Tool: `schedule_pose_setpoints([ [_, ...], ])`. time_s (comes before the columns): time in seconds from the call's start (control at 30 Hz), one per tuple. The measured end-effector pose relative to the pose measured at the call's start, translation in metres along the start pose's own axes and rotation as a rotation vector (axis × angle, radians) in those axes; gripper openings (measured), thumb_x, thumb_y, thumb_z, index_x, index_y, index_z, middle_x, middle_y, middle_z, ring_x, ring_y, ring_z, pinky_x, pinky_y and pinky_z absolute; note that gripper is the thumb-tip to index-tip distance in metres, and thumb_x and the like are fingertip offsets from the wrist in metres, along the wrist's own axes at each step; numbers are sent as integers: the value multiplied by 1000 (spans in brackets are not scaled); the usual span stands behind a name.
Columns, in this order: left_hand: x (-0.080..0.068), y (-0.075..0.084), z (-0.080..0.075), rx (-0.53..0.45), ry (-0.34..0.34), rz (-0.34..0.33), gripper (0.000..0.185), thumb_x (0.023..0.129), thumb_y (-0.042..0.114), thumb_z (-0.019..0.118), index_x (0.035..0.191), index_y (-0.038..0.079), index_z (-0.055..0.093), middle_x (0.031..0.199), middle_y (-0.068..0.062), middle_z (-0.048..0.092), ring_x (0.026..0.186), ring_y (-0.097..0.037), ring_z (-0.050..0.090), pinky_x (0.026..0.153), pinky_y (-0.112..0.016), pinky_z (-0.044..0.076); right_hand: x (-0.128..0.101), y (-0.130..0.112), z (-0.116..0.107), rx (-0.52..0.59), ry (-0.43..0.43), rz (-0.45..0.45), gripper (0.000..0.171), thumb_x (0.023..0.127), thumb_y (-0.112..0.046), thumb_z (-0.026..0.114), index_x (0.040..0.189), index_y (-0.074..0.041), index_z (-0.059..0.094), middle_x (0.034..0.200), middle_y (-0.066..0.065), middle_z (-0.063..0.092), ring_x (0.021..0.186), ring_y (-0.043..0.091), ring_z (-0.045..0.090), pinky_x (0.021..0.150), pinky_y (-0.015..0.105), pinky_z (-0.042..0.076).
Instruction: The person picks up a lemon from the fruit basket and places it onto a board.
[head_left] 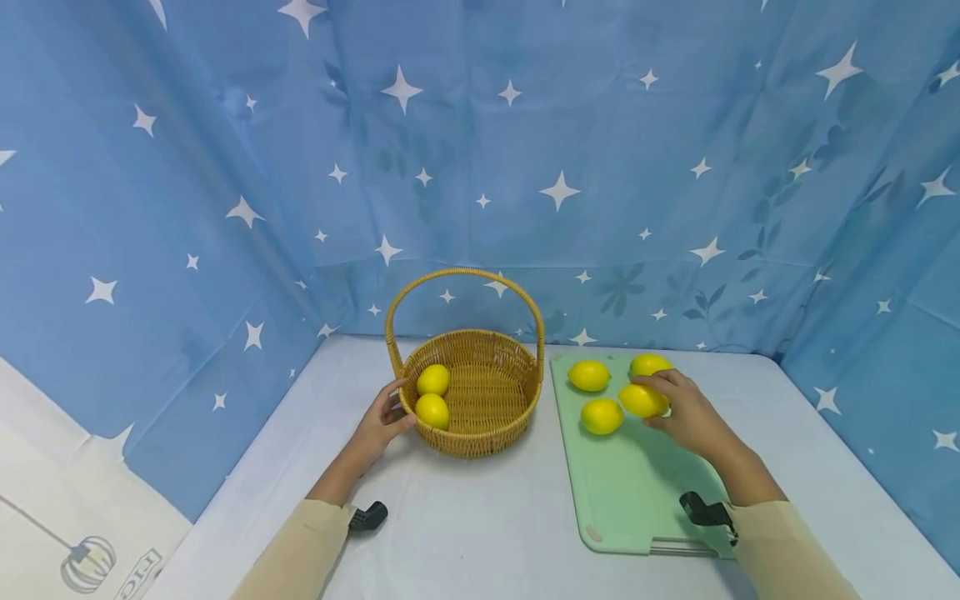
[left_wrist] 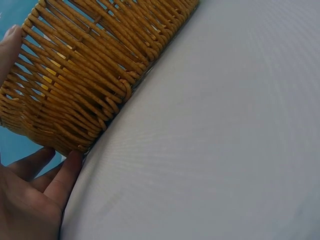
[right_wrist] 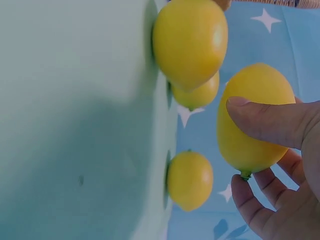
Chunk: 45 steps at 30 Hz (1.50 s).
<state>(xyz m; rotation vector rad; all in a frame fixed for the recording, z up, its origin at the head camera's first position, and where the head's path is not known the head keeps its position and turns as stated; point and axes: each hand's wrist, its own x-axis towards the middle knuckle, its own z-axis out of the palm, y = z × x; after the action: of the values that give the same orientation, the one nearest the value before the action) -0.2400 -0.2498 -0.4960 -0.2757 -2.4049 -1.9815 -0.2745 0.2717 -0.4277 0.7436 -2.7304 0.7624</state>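
Observation:
A wicker basket (head_left: 468, 442) with a tall arched handle stands on the table, two lemons (head_left: 432, 412) lying at its left inside. My left hand (head_left: 382, 425) holds the basket's left side, thumb and fingers spread round the outside of the weave (left_wrist: 85, 75). Over the light green cutting board (head_left: 637, 500), my right hand (head_left: 690, 417) grips a lemon (right_wrist: 255, 120) between thumb and fingers, raised off the board in the right wrist view. Three more lemons rest on the board: one at the back left (head_left: 588, 376), one in front (head_left: 602, 416), one behind my hand (head_left: 649, 364).
White cloth covers the table (head_left: 465, 517). Behind and along both sides hangs a blue curtain (head_left: 480, 167) with white stars. The basket's handle (head_left: 465, 271) arches high above its rim. A wrist-worn black device (head_left: 705, 510) sits above the board's front part.

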Motion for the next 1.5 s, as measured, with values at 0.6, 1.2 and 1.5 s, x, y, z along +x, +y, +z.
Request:
schedule_pose_setpoints([
  [0.6,1,-5,0,-20,-1,-14,71,93,19,68,152,29,29,154,-20,28,134,-39,38,105,-51,36,-12,31,2,67,-60,123,62,77,5,77,134,-2,55,124,25,47,116,49,43,94,69,33],
  [1.2,-1,-5,0,-11,-1,27,73,93,23,69,153,25,28,153,-22,29,132,-40,40,103,-52,38,-15,45,7,20,-93,166,62,71,9,79,130,-1,59,121,27,50,114,50,45,94,69,33],
  [1.5,-1,-2,0,-9,2,23,72,93,23,69,152,27,28,153,-21,30,132,-40,40,104,-52,37,-15,45,5,22,-94,171,63,71,10,78,130,-2,59,122,27,49,115,50,44,95,70,32],
])
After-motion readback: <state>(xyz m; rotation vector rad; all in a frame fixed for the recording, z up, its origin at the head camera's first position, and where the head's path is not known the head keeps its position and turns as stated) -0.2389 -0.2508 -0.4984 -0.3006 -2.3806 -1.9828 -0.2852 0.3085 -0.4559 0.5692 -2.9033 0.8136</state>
